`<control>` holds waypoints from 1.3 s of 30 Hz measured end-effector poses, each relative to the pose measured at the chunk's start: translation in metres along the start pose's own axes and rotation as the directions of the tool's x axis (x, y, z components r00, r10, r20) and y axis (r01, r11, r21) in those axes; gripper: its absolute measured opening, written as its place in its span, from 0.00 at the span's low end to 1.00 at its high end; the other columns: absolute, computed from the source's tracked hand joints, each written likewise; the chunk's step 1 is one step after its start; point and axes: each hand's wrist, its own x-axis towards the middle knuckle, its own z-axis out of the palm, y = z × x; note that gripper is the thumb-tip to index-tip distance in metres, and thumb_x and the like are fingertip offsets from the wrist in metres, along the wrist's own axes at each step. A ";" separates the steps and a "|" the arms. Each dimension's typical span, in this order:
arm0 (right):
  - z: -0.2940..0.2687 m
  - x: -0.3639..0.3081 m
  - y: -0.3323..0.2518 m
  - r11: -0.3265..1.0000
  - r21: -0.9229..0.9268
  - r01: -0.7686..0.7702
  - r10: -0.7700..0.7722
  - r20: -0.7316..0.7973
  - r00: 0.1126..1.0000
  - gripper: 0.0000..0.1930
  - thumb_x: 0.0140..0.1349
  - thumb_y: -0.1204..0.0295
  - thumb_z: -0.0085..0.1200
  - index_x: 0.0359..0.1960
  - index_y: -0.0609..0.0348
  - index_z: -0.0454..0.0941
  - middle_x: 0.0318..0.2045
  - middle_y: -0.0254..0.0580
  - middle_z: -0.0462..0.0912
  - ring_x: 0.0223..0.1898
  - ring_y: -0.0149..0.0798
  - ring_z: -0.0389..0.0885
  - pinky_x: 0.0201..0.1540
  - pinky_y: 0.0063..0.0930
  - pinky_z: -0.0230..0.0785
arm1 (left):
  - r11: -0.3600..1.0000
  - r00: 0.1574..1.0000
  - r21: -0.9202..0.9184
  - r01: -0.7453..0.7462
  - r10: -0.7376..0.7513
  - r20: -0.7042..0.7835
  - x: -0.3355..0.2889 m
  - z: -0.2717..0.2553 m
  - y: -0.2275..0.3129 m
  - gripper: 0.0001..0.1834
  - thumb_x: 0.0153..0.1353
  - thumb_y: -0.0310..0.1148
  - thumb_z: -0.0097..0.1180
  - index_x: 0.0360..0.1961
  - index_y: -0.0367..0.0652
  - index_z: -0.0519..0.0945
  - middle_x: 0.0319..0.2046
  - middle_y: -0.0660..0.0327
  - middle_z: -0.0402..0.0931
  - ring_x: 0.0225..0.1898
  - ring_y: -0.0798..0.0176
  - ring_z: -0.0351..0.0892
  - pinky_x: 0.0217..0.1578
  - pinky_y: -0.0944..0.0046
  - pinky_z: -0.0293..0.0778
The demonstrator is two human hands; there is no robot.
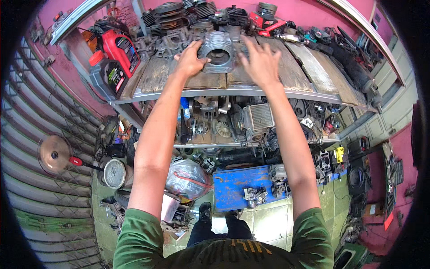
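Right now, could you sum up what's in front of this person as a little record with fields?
Main piece: grey finned metal part with a large round opening
Place: on the wooden shelf
Left hand: at the part's left side, thumb close against it
Right hand: open, blurred, right of the part, not visibly touching it
Bottles: red bottle and grey bottle, at the shelf's left end
Lower down: blue bench bearing metal parts

Cylinder [218, 41] on upper shelf [289, 67] (lower shelf [201, 145] beneath); bottles [121, 53] left, metal parts [169, 17] behind.
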 end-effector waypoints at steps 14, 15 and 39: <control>0.054 0.025 -0.017 0.931 0.356 -0.082 -0.007 0.242 0.970 0.31 0.67 0.62 0.62 0.72 0.27 0.70 0.55 0.49 0.85 0.64 0.53 0.76 0.64 0.72 0.55 | 0.997 0.996 0.037 -0.066 0.064 0.065 0.017 0.006 -0.019 0.47 0.56 0.45 0.74 0.75 0.48 0.66 0.71 0.55 0.69 0.71 0.47 0.68 0.68 0.30 0.51; 0.054 0.026 -0.016 0.933 0.348 -0.091 0.002 0.248 0.969 0.31 0.67 0.62 0.62 0.72 0.27 0.70 0.55 0.50 0.86 0.64 0.53 0.76 0.64 0.71 0.55 | 0.996 0.996 -0.001 -0.092 0.092 0.024 0.013 0.009 -0.017 0.46 0.57 0.44 0.74 0.75 0.51 0.66 0.69 0.55 0.71 0.70 0.47 0.69 0.67 0.31 0.50; 0.017 0.001 -0.102 0.914 0.406 0.013 -0.033 0.041 0.999 0.25 0.58 0.59 0.69 0.59 0.38 0.85 0.39 0.45 0.90 0.53 0.47 0.78 0.61 0.51 0.56 | 0.934 0.942 0.155 -0.322 0.332 -0.042 -0.047 -0.080 -0.054 0.35 0.56 0.46 0.72 0.67 0.73 0.78 0.52 0.65 0.82 0.60 0.62 0.74 0.62 0.37 0.48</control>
